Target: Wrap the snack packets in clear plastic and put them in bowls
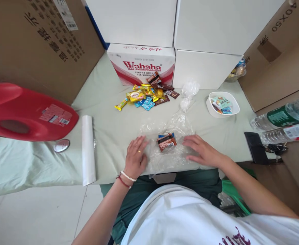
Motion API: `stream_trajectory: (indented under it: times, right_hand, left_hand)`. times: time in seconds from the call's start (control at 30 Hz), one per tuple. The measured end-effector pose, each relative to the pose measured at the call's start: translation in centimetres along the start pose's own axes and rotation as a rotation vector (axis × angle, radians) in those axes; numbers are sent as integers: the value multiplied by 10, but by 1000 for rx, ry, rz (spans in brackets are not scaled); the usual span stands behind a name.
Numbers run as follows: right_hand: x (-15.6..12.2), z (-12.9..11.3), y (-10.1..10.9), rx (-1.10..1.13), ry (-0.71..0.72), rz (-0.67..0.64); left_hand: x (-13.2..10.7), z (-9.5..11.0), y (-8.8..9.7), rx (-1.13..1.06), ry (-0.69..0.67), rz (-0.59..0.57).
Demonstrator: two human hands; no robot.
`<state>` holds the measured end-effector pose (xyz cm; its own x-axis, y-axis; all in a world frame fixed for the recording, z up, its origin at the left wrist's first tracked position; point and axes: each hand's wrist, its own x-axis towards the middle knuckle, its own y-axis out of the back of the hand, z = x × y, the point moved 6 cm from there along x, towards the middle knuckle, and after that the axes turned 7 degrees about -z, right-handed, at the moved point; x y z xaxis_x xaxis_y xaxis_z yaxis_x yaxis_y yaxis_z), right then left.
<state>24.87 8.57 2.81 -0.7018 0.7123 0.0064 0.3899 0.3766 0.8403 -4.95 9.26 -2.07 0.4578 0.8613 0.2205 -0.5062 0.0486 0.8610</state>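
Note:
A sheet of clear plastic film lies spread on the table in front of me. On its middle rests a brown wrapped snack, with a bit of blue wrapper showing behind it. My left hand lies on the film's left edge, fingers stretched out and holding nothing. Over the right side of the film, my right hand is open, its fingers apart and pointing toward the snack. Neither hand touches the snack. Toward the back, the film runs up to a crumpled plastic clump.
A heap of wrapped snacks sits before the Wahaha carton. At right stand a white bowl with packets, plastic bottles and a black phone. A white film roll and red jug are at left.

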Motion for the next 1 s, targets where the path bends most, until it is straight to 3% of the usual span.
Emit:
stream_trajectory:
  times: [0.1, 0.2, 0.33, 0.47, 0.6, 0.8, 1.0]
  right_hand:
    - [-37, 6, -22, 3, -43, -20]
    - [-49, 11, -34, -21, -85, 74]
    - [-33, 6, -22, 8, -8, 151]
    - [-7, -3, 5, 69, 75, 106]
    - [13, -1, 26, 173, 59, 52]
    - [31, 19, 35, 324, -153, 1]
    - [33, 38, 32, 534, -352, -6]
  left_hand:
    - [-16, 10, -2, -24, -136, -183]
    - [-23, 7, -5, 46, -71, -276]
    - [-16, 2, -5, 100, -13, -273]
    - [-5, 3, -5, 119, -24, -270]
    - [7, -2, -1, 120, 3, -242]
    - [16, -16, 0, 20, 13, -300]
    - [12, -5, -2, -7, -40, -306]
